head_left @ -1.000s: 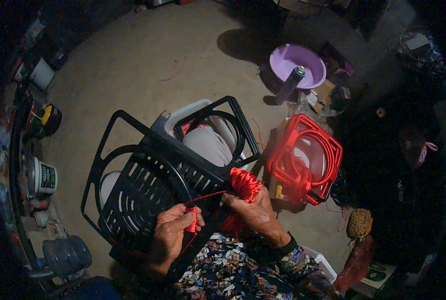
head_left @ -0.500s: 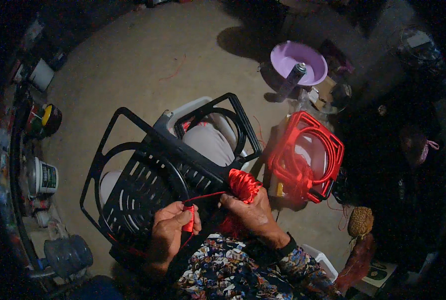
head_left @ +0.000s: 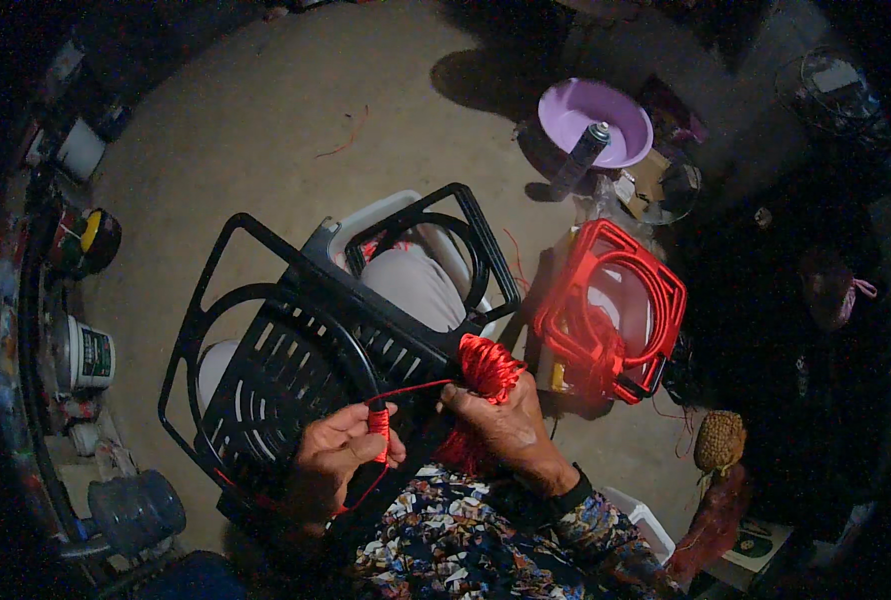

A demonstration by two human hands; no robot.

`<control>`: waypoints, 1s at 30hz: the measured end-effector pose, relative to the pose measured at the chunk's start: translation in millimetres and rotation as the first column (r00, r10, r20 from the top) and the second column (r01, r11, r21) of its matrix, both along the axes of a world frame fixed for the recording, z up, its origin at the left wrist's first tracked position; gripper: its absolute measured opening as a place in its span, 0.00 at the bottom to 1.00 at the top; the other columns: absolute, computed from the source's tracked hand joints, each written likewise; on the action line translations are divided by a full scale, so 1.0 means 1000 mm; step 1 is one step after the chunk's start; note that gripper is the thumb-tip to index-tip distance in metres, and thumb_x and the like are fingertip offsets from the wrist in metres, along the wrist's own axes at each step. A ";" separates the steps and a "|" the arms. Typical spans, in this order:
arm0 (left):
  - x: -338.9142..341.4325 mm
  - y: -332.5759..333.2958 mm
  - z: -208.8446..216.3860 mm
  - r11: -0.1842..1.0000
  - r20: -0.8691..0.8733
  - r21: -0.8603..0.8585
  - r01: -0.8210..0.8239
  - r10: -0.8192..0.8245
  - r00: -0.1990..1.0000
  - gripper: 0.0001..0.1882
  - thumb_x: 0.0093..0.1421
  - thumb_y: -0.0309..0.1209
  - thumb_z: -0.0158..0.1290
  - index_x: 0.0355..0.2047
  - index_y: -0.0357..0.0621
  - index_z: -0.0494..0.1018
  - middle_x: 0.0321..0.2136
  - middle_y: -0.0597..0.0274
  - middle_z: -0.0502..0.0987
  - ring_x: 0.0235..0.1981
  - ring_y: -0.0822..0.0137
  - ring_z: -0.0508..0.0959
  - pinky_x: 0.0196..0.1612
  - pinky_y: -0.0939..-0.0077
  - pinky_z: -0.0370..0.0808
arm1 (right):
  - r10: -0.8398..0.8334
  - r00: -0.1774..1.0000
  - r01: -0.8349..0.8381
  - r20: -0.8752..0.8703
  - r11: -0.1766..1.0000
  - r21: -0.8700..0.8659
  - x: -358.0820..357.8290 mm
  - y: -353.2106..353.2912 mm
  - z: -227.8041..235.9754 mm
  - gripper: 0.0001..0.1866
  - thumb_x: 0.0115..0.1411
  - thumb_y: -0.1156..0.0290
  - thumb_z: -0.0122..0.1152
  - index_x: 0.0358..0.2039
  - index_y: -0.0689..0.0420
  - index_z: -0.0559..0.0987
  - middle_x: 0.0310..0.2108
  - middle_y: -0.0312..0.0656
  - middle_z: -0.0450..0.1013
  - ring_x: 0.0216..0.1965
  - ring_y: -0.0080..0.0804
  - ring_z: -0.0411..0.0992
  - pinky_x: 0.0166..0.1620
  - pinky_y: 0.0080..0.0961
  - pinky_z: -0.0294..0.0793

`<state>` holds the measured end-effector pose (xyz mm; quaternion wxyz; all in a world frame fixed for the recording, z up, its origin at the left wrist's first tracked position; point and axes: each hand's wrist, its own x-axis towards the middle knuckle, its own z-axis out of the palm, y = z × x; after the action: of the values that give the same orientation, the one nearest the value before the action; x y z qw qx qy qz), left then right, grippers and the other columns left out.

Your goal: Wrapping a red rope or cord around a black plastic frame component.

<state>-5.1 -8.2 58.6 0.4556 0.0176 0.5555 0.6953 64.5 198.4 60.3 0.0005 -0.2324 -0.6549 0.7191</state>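
Left hand [head_left: 351, 455], lower centre: fingers closed round the red cord wrap [head_left: 379, 436]. Right hand [head_left: 511, 425], just right of it: closed on the red cord bundle [head_left: 491, 368], one taut strand [head_left: 411, 390] running between the two. Black plastic rack [head_left: 381, 335], slatted, sits centre to lower left, its bent side loops sticking out up and left. Red rack [head_left: 584, 265] at right of centre, narrow strip of floor between the two. Surface is bare-looking concrete floor [head_left: 266, 150], dim room, dark at the rim. Widest run of floor is upper left to top centre, one red thread [head_left: 344, 140] on it. Edges: purple basin [head_left: 556, 105] and spray can [head_left: 581, 155] upper right; bucket [head_left: 92, 352] and water jug [head_left: 141, 508] along the left.
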 end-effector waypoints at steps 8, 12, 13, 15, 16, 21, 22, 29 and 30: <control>0.010 0.011 0.006 0.984 -0.148 -0.145 -0.099 0.077 0.986 0.15 0.54 0.20 0.53 0.42 0.28 0.69 0.26 0.58 0.75 0.27 0.72 0.74 0.33 0.79 0.72 | 0.037 0.999 -0.041 0.039 0.991 0.129 0.003 -0.001 -0.012 0.12 0.55 0.72 0.63 0.37 0.62 0.73 0.27 0.36 0.75 0.30 0.20 0.72 0.36 0.22 0.72; 0.020 0.016 -0.001 0.959 -0.343 -0.217 -0.180 0.098 0.934 0.09 0.57 0.21 0.52 0.38 0.31 0.69 0.25 0.64 0.73 0.27 0.80 0.70 0.30 0.85 0.68 | 0.032 0.999 -0.036 0.034 0.992 0.119 0.000 -0.003 -0.007 0.11 0.55 0.72 0.63 0.36 0.61 0.73 0.26 0.36 0.75 0.29 0.20 0.71 0.36 0.22 0.72; 0.020 0.016 0.000 0.959 -0.342 -0.217 -0.182 0.100 0.934 0.09 0.57 0.21 0.52 0.38 0.31 0.69 0.25 0.64 0.73 0.27 0.80 0.70 0.30 0.85 0.68 | 0.020 0.999 -0.024 0.036 0.995 0.092 0.000 -0.005 -0.006 0.10 0.55 0.72 0.62 0.34 0.61 0.72 0.26 0.35 0.74 0.29 0.20 0.71 0.35 0.21 0.71; 0.020 0.018 0.004 0.957 -0.312 -0.240 -0.163 0.083 0.946 0.04 0.59 0.22 0.51 0.33 0.33 0.70 0.22 0.69 0.71 0.25 0.82 0.67 0.27 0.86 0.65 | 0.007 0.999 -0.009 0.037 0.998 0.062 0.000 -0.004 -0.006 0.09 0.55 0.73 0.62 0.33 0.60 0.72 0.25 0.35 0.74 0.29 0.20 0.71 0.35 0.21 0.71; 0.019 0.018 0.005 0.957 -0.314 -0.242 -0.161 0.080 0.946 0.04 0.59 0.22 0.51 0.33 0.33 0.70 0.22 0.69 0.71 0.25 0.82 0.67 0.27 0.86 0.65 | 0.002 0.999 -0.005 0.034 0.997 0.083 0.001 -0.003 -0.008 0.09 0.54 0.73 0.62 0.32 0.60 0.72 0.25 0.35 0.74 0.28 0.20 0.71 0.35 0.21 0.71; 0.009 0.004 -0.005 0.866 -0.341 -0.495 0.073 -0.271 0.900 0.11 0.59 0.31 0.53 0.23 0.37 0.72 0.17 0.72 0.70 0.19 0.82 0.65 0.24 0.83 0.62 | -0.072 0.992 0.088 -0.102 0.982 0.164 0.001 -0.007 -0.007 0.12 0.49 0.68 0.66 0.23 0.58 0.70 0.16 0.30 0.65 0.20 0.17 0.60 0.24 0.22 0.64; 0.009 0.004 -0.004 0.866 -0.341 -0.495 0.071 -0.268 0.901 0.11 0.59 0.31 0.53 0.23 0.37 0.72 0.17 0.72 0.70 0.19 0.82 0.65 0.24 0.83 0.62 | -0.045 0.998 0.054 -0.053 0.980 0.192 0.002 -0.007 -0.004 0.10 0.51 0.70 0.64 0.27 0.59 0.71 0.20 0.32 0.69 0.24 0.18 0.66 0.29 0.22 0.67; 0.007 0.007 0.012 0.947 -0.068 -0.313 0.065 -0.090 0.994 0.12 0.56 0.33 0.54 0.23 0.36 0.75 0.21 0.65 0.74 0.26 0.77 0.71 0.34 0.82 0.65 | -0.017 0.999 0.008 0.044 0.980 0.199 0.004 -0.005 -0.001 0.11 0.52 0.73 0.63 0.35 0.61 0.73 0.24 0.34 0.74 0.28 0.19 0.72 0.34 0.20 0.72; 0.007 0.006 0.014 0.948 -0.064 -0.310 0.077 -0.102 0.993 0.12 0.56 0.33 0.54 0.23 0.36 0.75 0.22 0.64 0.75 0.28 0.76 0.72 0.37 0.82 0.66 | -0.014 0.999 0.005 0.043 0.980 0.199 0.003 -0.005 -0.001 0.11 0.52 0.73 0.63 0.35 0.61 0.73 0.24 0.34 0.74 0.28 0.19 0.72 0.34 0.20 0.72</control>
<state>1.5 -2.5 73.0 0.4614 -0.0006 0.6730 0.5780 67.9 193.0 58.9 0.0125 -0.2504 -0.7221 0.6448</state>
